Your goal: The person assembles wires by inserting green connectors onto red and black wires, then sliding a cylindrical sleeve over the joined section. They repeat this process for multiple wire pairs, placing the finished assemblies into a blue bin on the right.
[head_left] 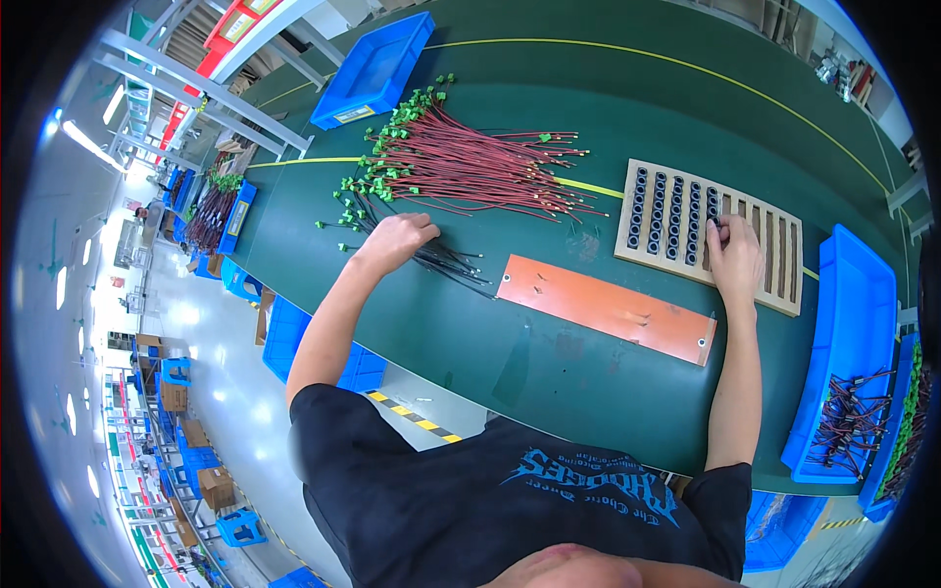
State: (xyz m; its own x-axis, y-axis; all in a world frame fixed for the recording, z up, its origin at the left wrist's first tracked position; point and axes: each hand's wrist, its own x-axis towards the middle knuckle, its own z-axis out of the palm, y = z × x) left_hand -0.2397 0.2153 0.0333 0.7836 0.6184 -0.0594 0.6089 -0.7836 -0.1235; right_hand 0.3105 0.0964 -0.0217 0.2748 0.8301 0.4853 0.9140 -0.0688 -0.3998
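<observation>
My left hand (pixel 394 243) is closed over a bundle of thin black wires (pixel 453 264) with green connectors at one end. Whether a wire sits between its fingers is hidden. Right of and beyond that hand fans out a large pile of dark red wires (pixel 480 162), with green connectors (pixel 397 127) on their far-left ends. My right hand (pixel 738 260) rests over a slotted wooden tray (pixel 637 167), thumb and fingertips closed at a small black ring (pixel 714 210) in one of its rows. Several rows of black rings (pixel 655 216) fill the tray's left slots.
An orange strip plate (pixel 608 309) lies on the green table (pixel 470 343) between my arms. Blue bins stand around: one bin (pixel 377 69) at the far left, another bin (pixel 848 294) at the right holding wire bundles (pixel 851 421). Metal shelf posts (pixel 196 83) rise at the left.
</observation>
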